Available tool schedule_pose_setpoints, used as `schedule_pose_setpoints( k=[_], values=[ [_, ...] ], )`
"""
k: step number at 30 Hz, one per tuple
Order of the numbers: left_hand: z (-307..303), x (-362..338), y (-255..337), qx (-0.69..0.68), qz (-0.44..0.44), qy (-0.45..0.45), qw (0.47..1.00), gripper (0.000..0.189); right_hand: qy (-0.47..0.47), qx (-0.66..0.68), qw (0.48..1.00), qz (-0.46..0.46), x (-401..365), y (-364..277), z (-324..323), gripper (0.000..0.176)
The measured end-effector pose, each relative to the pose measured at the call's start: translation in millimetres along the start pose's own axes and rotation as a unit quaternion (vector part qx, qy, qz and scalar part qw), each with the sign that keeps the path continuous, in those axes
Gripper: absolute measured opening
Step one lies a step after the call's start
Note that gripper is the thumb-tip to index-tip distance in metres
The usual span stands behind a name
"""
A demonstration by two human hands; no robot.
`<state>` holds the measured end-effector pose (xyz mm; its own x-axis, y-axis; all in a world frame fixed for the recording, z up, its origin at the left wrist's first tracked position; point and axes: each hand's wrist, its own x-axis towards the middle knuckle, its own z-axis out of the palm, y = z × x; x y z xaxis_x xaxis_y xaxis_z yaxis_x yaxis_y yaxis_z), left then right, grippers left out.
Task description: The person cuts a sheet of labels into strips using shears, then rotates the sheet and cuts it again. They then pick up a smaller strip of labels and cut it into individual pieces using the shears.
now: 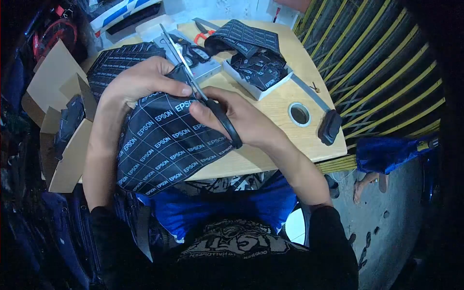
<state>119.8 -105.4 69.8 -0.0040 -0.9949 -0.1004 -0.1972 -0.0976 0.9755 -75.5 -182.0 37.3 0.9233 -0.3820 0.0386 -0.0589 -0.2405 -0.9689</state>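
Observation:
A sheet of black fabric printed with a white grid and the word EPSON (pixel 162 140) hangs over the table's near edge. My left hand (pixel 145 79) pinches its upper edge between thumb and fingers. In my right hand (pixel 241 116) is a pair of scissors (pixel 223 121), its black handle around my fingers. The blades are parted and point up and away to the left, beside my left thumb, with the fabric's upper edge at them. Part of the fabric's top is hidden behind my left hand.
On the wooden table (pixel 275 125) stand a white box (pixel 263 93) of small EPSON fabric pieces and more black-handled scissors (pixel 199 55). A metal strip (pixel 309 92) lies near a black block (pixel 330 126). An open cardboard box (pixel 72 162) is at left; another person's foot (pixel 358 191) shows at right.

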Motion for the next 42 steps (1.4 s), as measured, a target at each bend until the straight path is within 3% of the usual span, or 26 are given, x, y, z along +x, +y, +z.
schedule_pose_setpoints(
  k=[12,13,16,20,23,24,27,28,30,32,33,34,35,36,38,40,41,42],
  values=[
    [-2,3,-2,0.005,-0.01,-0.024,1.0,0.026,0.015,-0.008,1.0,-0.02,4,5,-1,0.056],
    [-1,4,-5,0.018,0.018,-0.025,0.999,0.023,0.017,-0.005,0.998,-0.062,7,10,-1,0.055],
    [-5,7,-9,0.023,0.014,-0.041,0.999,0.022,-0.031,-0.06,0.998,0.003,4,2,-8,0.065],
    [-7,6,-5,0.061,0.001,-0.04,0.997,0.025,0.01,-0.02,1.0,-0.019,3,0,-6,0.062],
    [-8,7,-4,0.043,0.068,-0.012,0.997,0.03,0.04,-0.033,0.998,-0.042,2,4,-9,0.056],
    [-4,5,4,0.101,0.086,0.025,0.991,0.029,0.039,-0.032,0.998,-0.041,-1,6,-9,0.056],
    [-7,11,9,0.284,0.129,0.121,0.942,0.031,0.053,0.063,0.996,-0.033,-11,13,-4,0.051],
    [-6,11,11,0.299,0.086,0.126,0.942,0.034,0.048,0.062,0.996,-0.03,-13,15,-3,0.051],
    [14,9,0,0.416,0.179,0.297,0.841,0.035,0.106,0.082,0.991,0.005,-19,22,-2,0.049],
    [33,-4,-12,0.526,0.306,0.405,0.683,0.032,0.148,0.144,0.978,0.011,-20,25,0,0.043],
    [60,-21,-10,0.486,0.352,0.437,0.67,0.028,0.168,0.121,0.978,0.004,-20,28,-3,0.041],
    [89,-45,-13,0.438,0.255,0.42,0.753,0.023,0.188,0.101,0.977,-0.005,-19,31,-4,0.04],
    [118,-68,-19,0.347,0.233,0.36,0.834,0.016,0.185,0.103,0.977,0.0,-20,34,-5,0.04],
    [141,-86,-30,0.301,0.212,0.231,0.901,0.013,0.196,0.1,0.976,-0.006,-19,38,-8,0.039],
    [189,-96,-58,0.105,0.018,0.101,0.989,0.019,0.194,0.105,0.975,-0.007,-19,40,-8,0.038],
    [210,-83,-93,-0.186,0.062,0.184,0.963,0.029,0.16,-0.01,0.986,0.034,-30,31,-13,0.042],
    [208,-79,-93,-0.298,0.04,0.165,0.939,0.032,0.18,-0.103,0.978,0.009,-26,41,-14,0.047],
    [208,-74,-96,-0.299,0.041,0.167,0.938,0.032,0.178,-0.105,0.978,0.008,-27,46,-17,0.047]
  ],
)
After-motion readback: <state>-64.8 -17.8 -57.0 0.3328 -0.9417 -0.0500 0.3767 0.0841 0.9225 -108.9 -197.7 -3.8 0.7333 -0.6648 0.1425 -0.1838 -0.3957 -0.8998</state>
